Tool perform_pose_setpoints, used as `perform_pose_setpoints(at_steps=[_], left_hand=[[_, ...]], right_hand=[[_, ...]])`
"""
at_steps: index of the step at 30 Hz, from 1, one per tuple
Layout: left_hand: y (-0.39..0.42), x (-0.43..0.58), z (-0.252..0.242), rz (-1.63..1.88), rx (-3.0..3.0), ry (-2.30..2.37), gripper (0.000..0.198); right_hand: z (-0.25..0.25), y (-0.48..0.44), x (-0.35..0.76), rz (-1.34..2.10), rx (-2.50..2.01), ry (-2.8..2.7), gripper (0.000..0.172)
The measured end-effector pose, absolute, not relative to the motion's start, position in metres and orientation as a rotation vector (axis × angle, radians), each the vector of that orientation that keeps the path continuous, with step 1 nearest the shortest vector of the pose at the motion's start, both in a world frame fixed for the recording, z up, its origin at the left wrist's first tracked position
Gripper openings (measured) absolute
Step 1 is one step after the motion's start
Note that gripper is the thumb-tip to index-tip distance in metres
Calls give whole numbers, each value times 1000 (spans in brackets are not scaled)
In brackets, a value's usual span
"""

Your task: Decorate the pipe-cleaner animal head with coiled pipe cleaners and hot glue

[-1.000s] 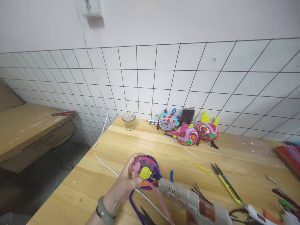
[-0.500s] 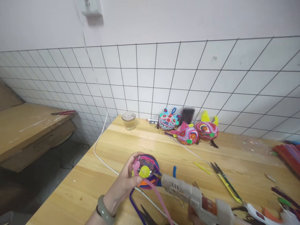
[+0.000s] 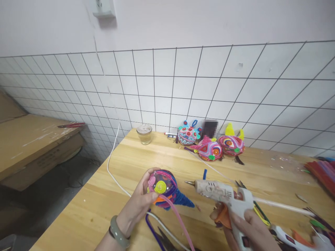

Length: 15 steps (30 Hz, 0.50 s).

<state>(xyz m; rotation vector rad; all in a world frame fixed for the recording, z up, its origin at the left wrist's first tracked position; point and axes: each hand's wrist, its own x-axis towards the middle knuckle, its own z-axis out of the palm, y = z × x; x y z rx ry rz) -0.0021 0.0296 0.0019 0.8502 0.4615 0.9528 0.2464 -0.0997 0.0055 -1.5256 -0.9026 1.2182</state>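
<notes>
My left hand point(image 3: 141, 195) is closed around a round craft ornament point(image 3: 170, 181) covered in coloured fuzzy stems, with a yellow coil, a pink coil and a blue pointed tail. A pink pipe cleaner point(image 3: 178, 218) trails from it, under my thumb, toward the lower edge. In my right hand point(image 3: 251, 225) is a white hot glue gun point(image 3: 214, 190), fingers wrapped round its grip and orange trigger. Its metal nozzle points left at the ornament, a short gap away. A clear glue stick point(image 3: 285, 206) sticks out of its back.
Three finished-looking ornaments point(image 3: 209, 148) stand by the tiled wall, near a glass of liquid point(image 3: 144, 134). A white cord point(image 3: 115, 181) crosses the table. Dark scissors point(image 3: 166, 240) lie near the front, yellow-handled snips point(image 3: 261, 213) at right. Pipe cleaner bundles point(image 3: 320, 177) lie far right.
The glue gun has moved up and away from the ornament to the right, and its nozzle no longer touches it. My left hand keeps its hold, and the blue tail now shows.
</notes>
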Motion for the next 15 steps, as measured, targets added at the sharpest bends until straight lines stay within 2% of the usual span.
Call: perform_pose_setpoints(at_steps=[3,7,11,15], left_hand=[[29,-2,3,975,810,468,59],[29,-2,5,973,788,467,59],[28,-2,5,979,793,471,59],[25,2,6,952,794,492,60]], right_hand=[[1,-85,257,1252,-1484,-768,51],[-20,-70,271,1212,-1719,-630,45],[-37,-66,285,1093,-1990,-784,44],[-21,-75,289,872,-2155,-948,38]])
